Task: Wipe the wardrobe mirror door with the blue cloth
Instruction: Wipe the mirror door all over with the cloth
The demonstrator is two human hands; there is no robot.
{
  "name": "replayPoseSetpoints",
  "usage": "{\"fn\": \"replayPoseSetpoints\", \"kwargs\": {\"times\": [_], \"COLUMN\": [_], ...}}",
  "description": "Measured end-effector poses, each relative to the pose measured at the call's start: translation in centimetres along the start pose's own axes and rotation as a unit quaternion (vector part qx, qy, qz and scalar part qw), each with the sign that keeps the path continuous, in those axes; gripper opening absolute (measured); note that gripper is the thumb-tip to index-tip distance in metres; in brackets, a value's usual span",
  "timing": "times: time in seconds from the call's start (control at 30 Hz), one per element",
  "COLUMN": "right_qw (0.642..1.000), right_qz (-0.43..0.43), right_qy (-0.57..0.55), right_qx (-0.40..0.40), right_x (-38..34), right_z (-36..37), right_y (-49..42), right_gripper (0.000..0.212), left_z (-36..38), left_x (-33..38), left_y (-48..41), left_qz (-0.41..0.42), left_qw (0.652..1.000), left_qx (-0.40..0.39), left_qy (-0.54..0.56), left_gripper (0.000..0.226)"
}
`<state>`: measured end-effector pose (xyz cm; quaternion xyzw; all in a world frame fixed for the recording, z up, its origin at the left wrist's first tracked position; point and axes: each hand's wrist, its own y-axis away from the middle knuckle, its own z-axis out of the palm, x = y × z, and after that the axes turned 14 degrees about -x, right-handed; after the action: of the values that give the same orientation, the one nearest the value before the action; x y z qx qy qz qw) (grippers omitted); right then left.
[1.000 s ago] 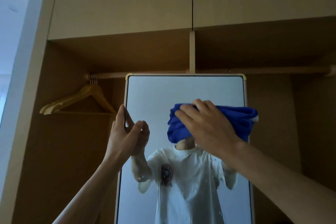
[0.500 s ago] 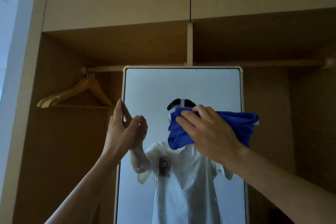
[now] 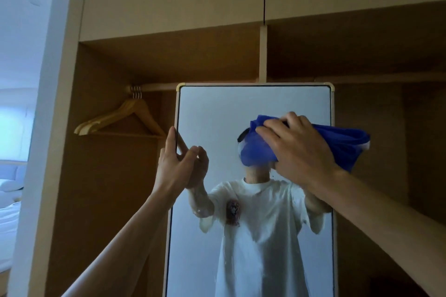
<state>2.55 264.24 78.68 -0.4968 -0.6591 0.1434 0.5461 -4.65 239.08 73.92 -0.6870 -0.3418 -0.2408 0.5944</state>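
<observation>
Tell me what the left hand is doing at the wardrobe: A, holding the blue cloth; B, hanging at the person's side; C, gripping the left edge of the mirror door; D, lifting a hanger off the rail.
C: the left hand grips the left edge of the mirror door, while the right hand holds the blue cloth against the glass.

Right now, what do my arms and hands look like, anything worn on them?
Both forearms are bare up to the picture edge: no sleeves, gloves, or watch. The left hand and right hand show no rings that I can make out. The reflection in the light-framed wardrobe mirror door shows a white short-sleeved T-shirt with a dark chest print.
</observation>
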Motion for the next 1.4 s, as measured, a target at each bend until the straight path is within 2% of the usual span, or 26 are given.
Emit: {"fn": "replayPoseSetpoints", "kwargs": {"times": [0.13, 0.23, 0.3, 0.4, 0.53, 0.63, 0.73, 0.83, 0.9, 1.03, 1.1, 1.23, 1.33, 1.4], "right_qw": [0.997, 0.996, 0.997, 0.999, 0.998, 1.000, 0.998, 0.994, 0.996, 0.998, 0.997, 1.000, 0.998, 0.997], "right_qz": [-0.072, -0.081, -0.066, 0.000, 0.060, 0.015, -0.060, -0.096, -0.078, 0.043, 0.059, 0.016, -0.063, -0.075], "right_qy": [-0.002, 0.010, 0.026, 0.040, 0.009, 0.005, -0.007, -0.012, 0.002, 0.043, 0.041, -0.010, -0.016, -0.016], "right_qx": [-0.012, -0.024, -0.023, -0.003, 0.009, -0.007, -0.027, -0.041, -0.036, -0.019, -0.020, -0.018, -0.010, -0.007], "right_x": [-2.1, -1.2, 0.1, 2.8, 4.2, 1.5, -1.4, -1.8, -0.4, 5.1, 6.5, 3.9, 1.9, 2.0], "right_z": [1.4, 0.8, 0.1, -1.4, -2.4, -1.4, 0.5, 1.0, 0.1, -2.1, -2.5, -1.2, 0.6, 1.2], "right_y": [2.0, 1.5, 0.7, -1.5, -3.1, -1.3, 2.0, 3.4, 2.5, -0.2, -1.0, 1.0, 4.5, 5.0], "right_gripper": [0.042, 0.040, 0.038, 0.037, 0.050, 0.050, 0.037, 0.035, 0.036, 0.046, 0.050, 0.053, 0.041, 0.038], "left_z": [-1.0, -0.8, -0.3, 0.4, 0.2, -0.1, -0.2, -0.2, -0.3, -0.3, -0.3, -0.2, -0.1, -0.3], "left_x": [-0.5, -0.6, -0.3, 0.3, -0.1, -0.4, -0.5, -0.6, -1.0, -1.7, -1.4, -1.0, -1.2, -1.4], "left_y": [0.4, 0.6, 0.5, 0.2, 0.2, 0.2, 0.2, 0.4, 0.6, 0.9, 0.5, 0.1, 0.4, 0.5], "left_qz": [-0.008, -0.015, -0.022, -0.022, -0.028, -0.030, -0.038, -0.042, -0.044, -0.041, -0.036, -0.034, -0.035, -0.035], "left_qw": [1.000, 0.999, 0.999, 1.000, 0.999, 0.999, 0.999, 0.999, 0.998, 0.998, 0.998, 0.998, 0.997, 0.996], "left_qx": [0.015, 0.012, 0.005, -0.003, -0.005, 0.000, -0.001, -0.006, -0.009, -0.017, -0.013, 0.001, 0.006, 0.004], "left_qy": [-0.021, -0.027, -0.024, -0.020, -0.027, -0.018, -0.027, -0.033, -0.034, -0.041, -0.043, -0.050, -0.066, -0.083], "left_gripper": [0.076, 0.077, 0.077, 0.080, 0.081, 0.081, 0.083, 0.082, 0.082, 0.084, 0.084, 0.086, 0.086, 0.086]}}
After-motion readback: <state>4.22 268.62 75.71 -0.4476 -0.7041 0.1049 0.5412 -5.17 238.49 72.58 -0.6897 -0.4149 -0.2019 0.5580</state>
